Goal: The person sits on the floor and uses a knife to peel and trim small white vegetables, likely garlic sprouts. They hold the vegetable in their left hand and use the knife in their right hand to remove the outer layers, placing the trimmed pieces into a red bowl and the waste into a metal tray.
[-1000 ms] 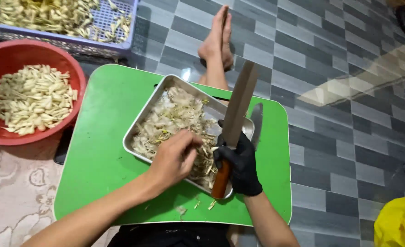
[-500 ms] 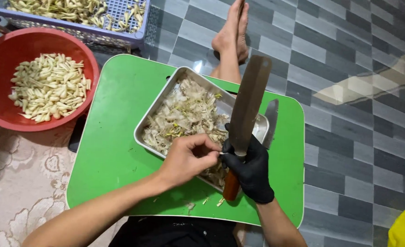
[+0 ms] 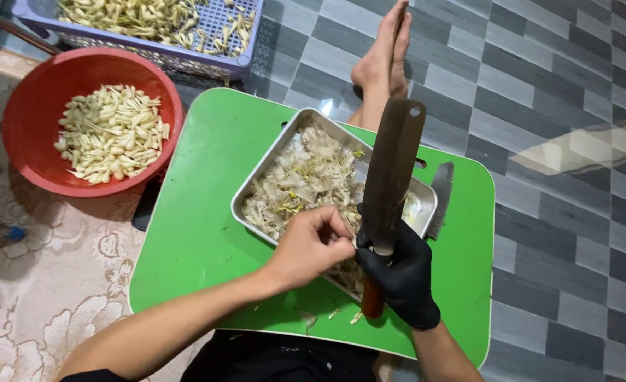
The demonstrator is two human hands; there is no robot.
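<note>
The long, dark-bladed cleaver with a reddish-brown wooden handle stands nearly upright over the near right corner of the shallow rectangular metal tray. Its blade is broad, dull grey-brown and flat-sided, with a squared tip that has a small hole near the top; the handle pokes out below the fist, just past the tray's near edge. The right hand in a black glove has its grip wrapped shut around the top of that handle, where blade meets wood. The bare left hand sits just left of the glove, over the tray's near edge, fingers curled and pinched together against the base of the blade; whatever it pinches is too small to make out.

The tray is heaped with pale, papery peelings and thin stalks, with a few scraps lying just outside its near edge. It rests on a bright green bench with rounded corners. A second, smaller knife blade lies just beyond the tray's right side. Well to the left of the tray, on the floor, sits a round red plastic basin filled with peeled whitish pieces. Beyond the basin is a lavender slotted plastic basket.
</note>
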